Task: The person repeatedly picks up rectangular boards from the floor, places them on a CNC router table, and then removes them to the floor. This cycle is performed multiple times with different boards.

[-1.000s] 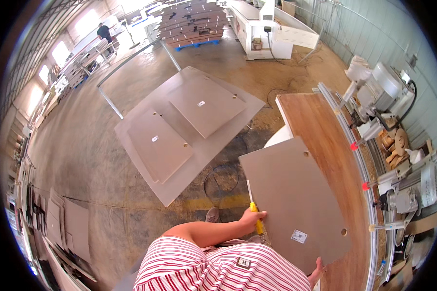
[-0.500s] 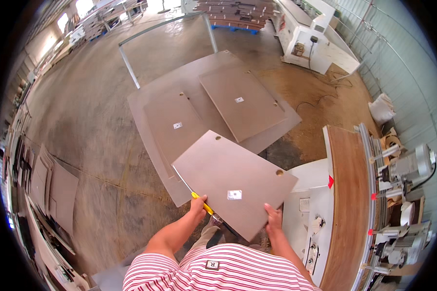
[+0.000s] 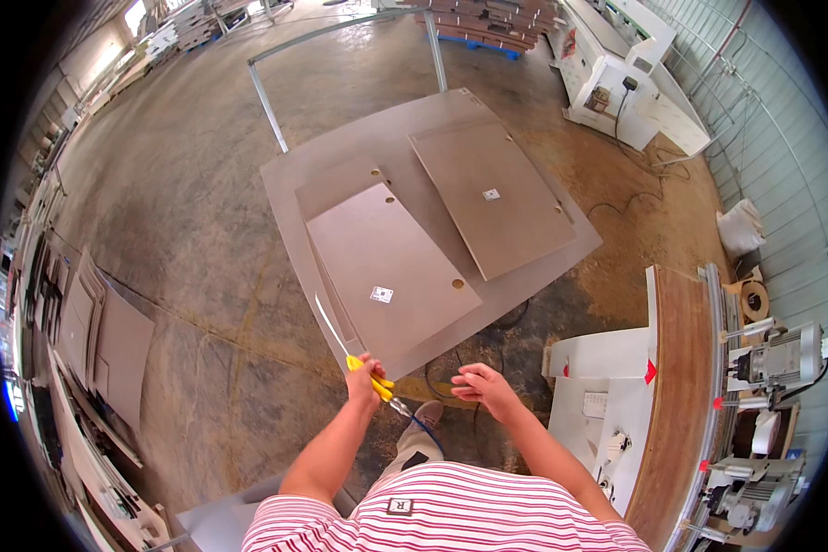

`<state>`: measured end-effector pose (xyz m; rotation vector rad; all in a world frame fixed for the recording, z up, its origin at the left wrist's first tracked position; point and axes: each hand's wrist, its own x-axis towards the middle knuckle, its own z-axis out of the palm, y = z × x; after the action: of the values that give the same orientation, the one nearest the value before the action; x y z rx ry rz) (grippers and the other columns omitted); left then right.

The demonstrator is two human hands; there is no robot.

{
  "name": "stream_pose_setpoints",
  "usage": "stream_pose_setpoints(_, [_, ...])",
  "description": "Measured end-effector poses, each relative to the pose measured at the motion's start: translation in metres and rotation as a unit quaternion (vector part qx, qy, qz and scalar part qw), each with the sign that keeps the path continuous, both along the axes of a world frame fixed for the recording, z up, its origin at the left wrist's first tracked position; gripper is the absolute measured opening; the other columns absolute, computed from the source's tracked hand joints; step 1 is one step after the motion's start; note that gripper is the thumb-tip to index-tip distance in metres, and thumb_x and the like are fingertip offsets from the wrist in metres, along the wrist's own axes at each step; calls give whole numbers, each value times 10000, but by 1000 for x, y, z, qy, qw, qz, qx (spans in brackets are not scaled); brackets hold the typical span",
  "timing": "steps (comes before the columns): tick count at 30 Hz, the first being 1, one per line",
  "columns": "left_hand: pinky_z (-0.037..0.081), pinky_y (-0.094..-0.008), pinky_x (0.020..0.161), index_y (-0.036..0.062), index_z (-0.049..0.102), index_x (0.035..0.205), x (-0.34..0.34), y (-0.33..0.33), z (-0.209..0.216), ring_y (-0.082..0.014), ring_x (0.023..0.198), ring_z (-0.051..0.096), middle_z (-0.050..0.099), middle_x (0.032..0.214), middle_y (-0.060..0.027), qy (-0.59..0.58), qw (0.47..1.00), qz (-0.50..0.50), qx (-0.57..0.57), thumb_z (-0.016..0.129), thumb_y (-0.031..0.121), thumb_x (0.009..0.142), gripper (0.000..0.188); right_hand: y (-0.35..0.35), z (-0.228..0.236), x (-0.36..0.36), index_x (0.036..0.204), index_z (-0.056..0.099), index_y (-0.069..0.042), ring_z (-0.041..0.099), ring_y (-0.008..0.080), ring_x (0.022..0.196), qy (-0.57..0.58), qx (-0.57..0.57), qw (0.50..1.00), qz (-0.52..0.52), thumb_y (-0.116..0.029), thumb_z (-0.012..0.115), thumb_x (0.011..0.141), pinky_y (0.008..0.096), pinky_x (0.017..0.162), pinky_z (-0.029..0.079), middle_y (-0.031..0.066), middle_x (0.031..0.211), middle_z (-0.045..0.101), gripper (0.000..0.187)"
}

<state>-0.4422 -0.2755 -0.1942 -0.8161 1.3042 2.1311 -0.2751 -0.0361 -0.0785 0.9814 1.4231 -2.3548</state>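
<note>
Quick count: 1 yellow air gun [image 3: 354,362], 2 hands, and 2 labelled taupe panels up top, approx. side by side on 1 big board [image 3: 432,115]. The left panel [image 3: 400,253] lies skewed on a lower panel [image 3: 336,191] that pokes out along its far & left edges. The right panel [image 3: 488,212] is just beside it w/ a gap between. Each labelled one has 2 round holes near an edge; the lower one shows 1.

Labels: 1 white sticker [image 3: 382,294] on the left panel, 1 smaller-looking sticker [image 3: 490,195] on the right. Print's too tiny to read tbh.

The gun: bright yellow body, long thin pale nozzle, silvery fitting + dark blue hose [image 3: 423,425] at the back. It's in the left hand [image 3: 366,379], fingers wrapped round it, nozzle angled fwd by the left panel's near-left side; can't tell if it's touching. Right hand [image 3: 488,386] is empty, fingers loosely bent, held out over the floor, btwn the gun & the brown tabletop [image 3: 676,414] on the right.
</note>
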Motion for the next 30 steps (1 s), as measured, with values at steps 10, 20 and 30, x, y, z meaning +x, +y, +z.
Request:
stream_pose_setpoints(10, [502, -265, 565, 43, 537, 1126, 7, -17, -9, -127, 621, 595, 634, 786, -67, 125, 960, -191, -160, 582, 29, 899, 232, 0, -114, 317, 1115, 582, -63, 693, 195, 733, -260, 124, 935, -205, -192, 552, 976, 339, 598, 545, 122, 932, 702, 192])
stream_pose_setpoints(20, [536, -440, 700, 7, 603, 973, 64, 75, 2, -358, 812, 699, 700, 875, -194, 350, 638, -586, -356, 686, 176, 820, 242, -163, -119, 478, 1113, 571, -53, 702, 197, 722, -273, 153, 876, -366, -195, 554, 970, 328, 609, 561, 125, 949, 707, 202])
stream_pose_setpoints(30, [540, -438, 710, 55, 580, 1040, 407, 136, 147, -347, 812, 707, 716, 807, -109, 545, 42, -830, 110, 629, 162, 897, 184, -437, -209, 608, 815, 635, -81, 644, 346, 733, -493, 388, 755, -190, -236, 580, 851, 455, 638, 527, 139, 815, 646, 169])
